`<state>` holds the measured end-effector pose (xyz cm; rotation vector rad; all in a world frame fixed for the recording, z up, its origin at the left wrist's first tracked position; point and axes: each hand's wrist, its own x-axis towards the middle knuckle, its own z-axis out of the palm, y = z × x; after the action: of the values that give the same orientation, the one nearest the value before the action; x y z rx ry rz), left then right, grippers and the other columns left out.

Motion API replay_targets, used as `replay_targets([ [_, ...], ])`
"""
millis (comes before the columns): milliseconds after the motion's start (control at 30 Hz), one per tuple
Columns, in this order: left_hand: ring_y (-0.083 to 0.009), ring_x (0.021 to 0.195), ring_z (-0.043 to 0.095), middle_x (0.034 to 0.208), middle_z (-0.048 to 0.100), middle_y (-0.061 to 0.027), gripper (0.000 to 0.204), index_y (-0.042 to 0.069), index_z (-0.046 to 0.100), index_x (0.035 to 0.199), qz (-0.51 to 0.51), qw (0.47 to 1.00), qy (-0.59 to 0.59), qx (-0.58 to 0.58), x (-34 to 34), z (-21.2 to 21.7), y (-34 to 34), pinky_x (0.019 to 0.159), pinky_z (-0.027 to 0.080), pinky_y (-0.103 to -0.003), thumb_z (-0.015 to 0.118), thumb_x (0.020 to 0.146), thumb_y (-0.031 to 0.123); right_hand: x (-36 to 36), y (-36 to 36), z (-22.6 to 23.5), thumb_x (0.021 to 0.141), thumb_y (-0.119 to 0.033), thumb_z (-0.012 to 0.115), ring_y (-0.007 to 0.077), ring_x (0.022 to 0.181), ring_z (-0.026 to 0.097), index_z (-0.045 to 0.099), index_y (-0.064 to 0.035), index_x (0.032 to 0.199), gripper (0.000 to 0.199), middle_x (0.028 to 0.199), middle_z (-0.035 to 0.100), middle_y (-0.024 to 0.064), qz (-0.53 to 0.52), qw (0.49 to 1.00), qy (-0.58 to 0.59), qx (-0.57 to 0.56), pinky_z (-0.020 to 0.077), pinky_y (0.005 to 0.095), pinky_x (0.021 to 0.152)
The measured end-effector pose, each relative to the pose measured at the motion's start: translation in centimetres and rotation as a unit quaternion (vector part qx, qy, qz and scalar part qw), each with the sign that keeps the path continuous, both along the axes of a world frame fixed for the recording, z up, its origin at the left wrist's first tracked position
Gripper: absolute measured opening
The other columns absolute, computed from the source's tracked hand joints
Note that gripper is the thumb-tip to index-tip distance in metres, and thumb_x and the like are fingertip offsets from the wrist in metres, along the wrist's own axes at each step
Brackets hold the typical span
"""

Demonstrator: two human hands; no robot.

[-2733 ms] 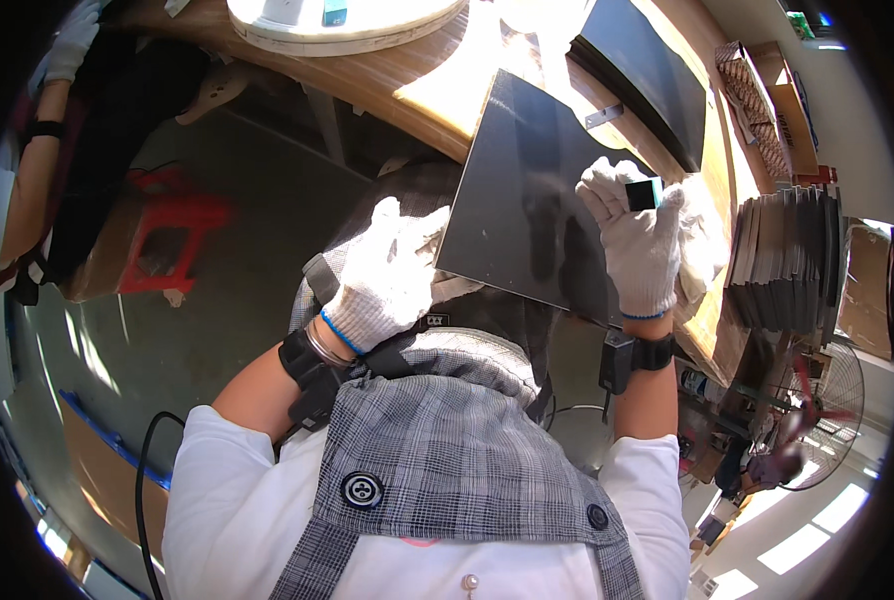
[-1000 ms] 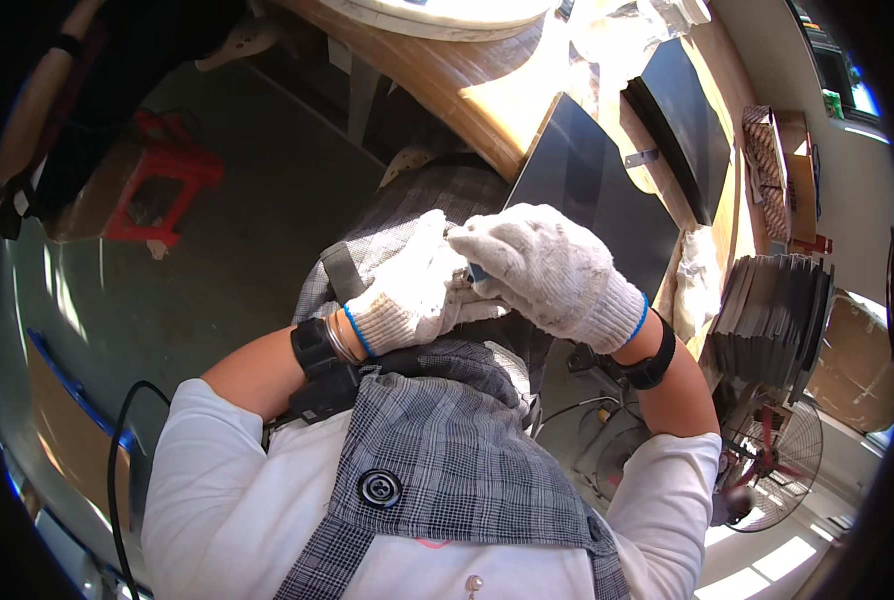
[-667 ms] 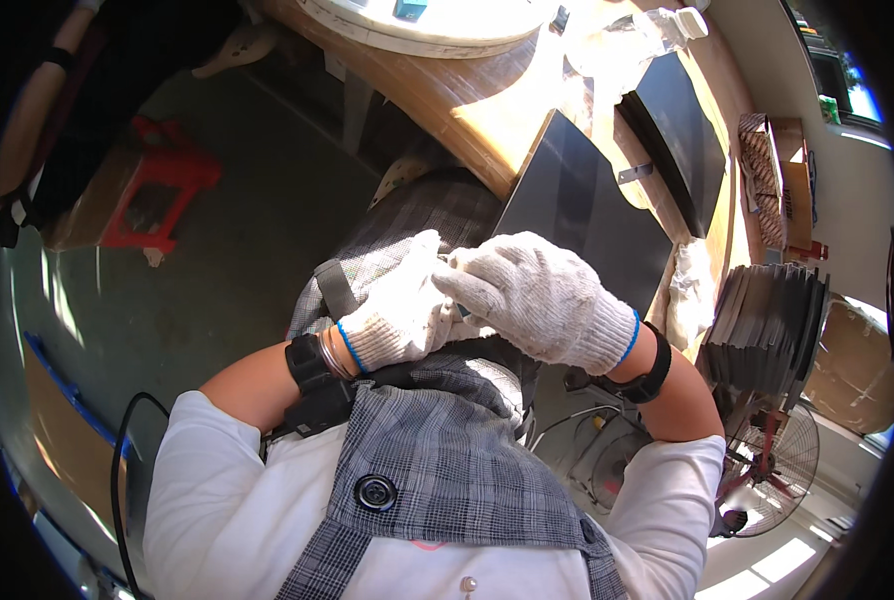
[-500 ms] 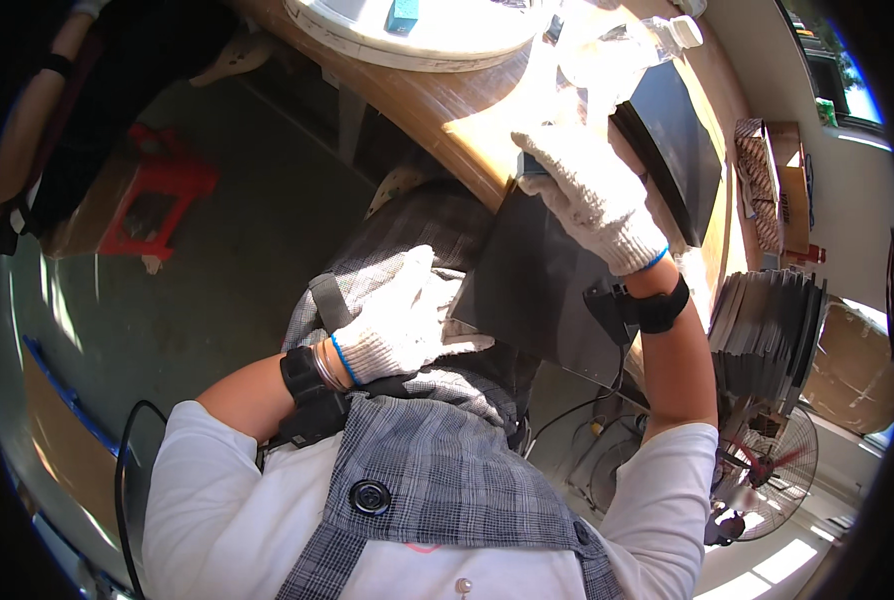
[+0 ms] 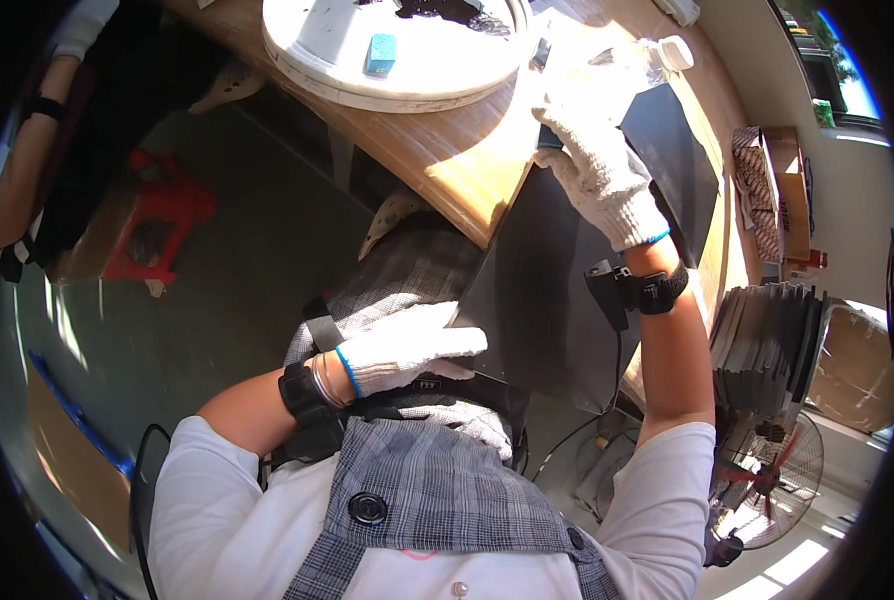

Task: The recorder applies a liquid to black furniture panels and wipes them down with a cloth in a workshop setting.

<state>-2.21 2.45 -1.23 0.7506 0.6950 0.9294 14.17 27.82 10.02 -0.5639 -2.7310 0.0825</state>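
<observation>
A dark grey flat panel lies tilted across my lap, its far part against the table edge. My left hand, in a white knit glove, grips the panel's near left corner, with fingers beneath partly hidden. Over the panel's far end, my gloved right hand pinches a small dark blue block against or just above the surface; contact is hard to make out in the glare. A similar light blue block rests on a round white lid at the back.
More dark panels lie on the wooden table, near a clear plastic bottle. To the right stand a stack of grey sheets and a fan. A red stool and another person's arm are at left.
My right hand and the block have moved slightly farther away along the panel. The left hand's fingers have drawn together at the panel's corner. The view has shifted, showing more of the lid.
</observation>
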Motion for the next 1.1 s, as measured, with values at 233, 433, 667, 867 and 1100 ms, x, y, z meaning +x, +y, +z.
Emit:
replay_targets([
  [233, -0.0484, 0.095, 0.065, 0.119, 0.065, -0.0294, 0.047, 0.015, 0.071, 0.123, 0.021, 0.897, 0.362, 0.252, 0.0, -0.4, 2.2, 0.087, 0.054, -0.052, 0.068, 0.079, -0.001, 1.5, 0.5, 1.5, 0.091, -0.005, 0.066, 0.0356, 0.091, 0.070, 0.061, -0.0079, 0.130, 0.040, 0.109, 0.069, 0.0194, -0.152, 0.973, 0.045, -0.168, 0.0571, 0.0402, 0.081],
  [433, -0.0408, 0.093, 0.065, 0.111, 0.067, -0.0191, 0.044, 0.013, 0.073, 0.114, -0.008, 0.919, 0.342, 0.197, -0.3, -2.1, 0.8, 0.081, 0.053, -0.047, 0.071, 0.073, -0.002, 0.5, -2.8, 2.0, 0.094, -0.003, 0.068, 0.0223, 0.099, 0.069, 0.060, -0.0107, 0.139, 0.046, 0.120, 0.068, 0.0120, -0.065, 0.981, 0.013, -0.183, 0.0553, 0.0363, 0.091],
  [667, -0.0362, 0.115, 0.060, 0.126, 0.064, -0.0133, 0.051, 0.021, 0.074, 0.114, -0.008, 0.896, 0.386, 0.217, -0.7, -1.0, -0.5, 0.095, 0.049, -0.046, 0.069, 0.070, -0.005, 0.5, -1.2, 0.6, 0.090, -0.005, 0.071, 0.0290, 0.099, 0.069, 0.061, -0.0114, 0.135, 0.047, 0.115, 0.067, 0.0145, -0.090, 0.982, -0.045, -0.161, 0.0543, 0.0378, 0.091],
  [867, -0.0352, 0.121, 0.060, 0.129, 0.064, -0.0170, 0.042, 0.012, 0.069, 0.120, -0.075, 0.930, 0.350, 0.085, -1.0, 1.4, 0.5, 0.103, 0.047, -0.041, 0.067, 0.077, 0.012, 0.5, -1.8, 1.7, 0.095, -0.010, 0.066, 0.0302, 0.101, 0.068, 0.059, -0.0126, 0.136, 0.042, 0.117, 0.067, 0.0146, -0.139, 0.973, -0.025, -0.184, 0.0536, 0.0397, 0.092],
  [1100, -0.0386, 0.112, 0.063, 0.123, 0.066, -0.0248, 0.051, -0.003, 0.064, 0.126, -0.059, 0.888, 0.423, 0.170, -1.2, 0.6, -0.2, 0.098, 0.049, -0.043, 0.064, 0.097, 0.039, 1.8, -2.5, 2.5, 0.094, -0.014, 0.067, 0.0302, 0.107, 0.066, 0.061, -0.0113, 0.135, 0.042, 0.114, 0.069, 0.0141, -0.177, 0.960, -0.115, -0.182, 0.0514, 0.0397, 0.096],
])
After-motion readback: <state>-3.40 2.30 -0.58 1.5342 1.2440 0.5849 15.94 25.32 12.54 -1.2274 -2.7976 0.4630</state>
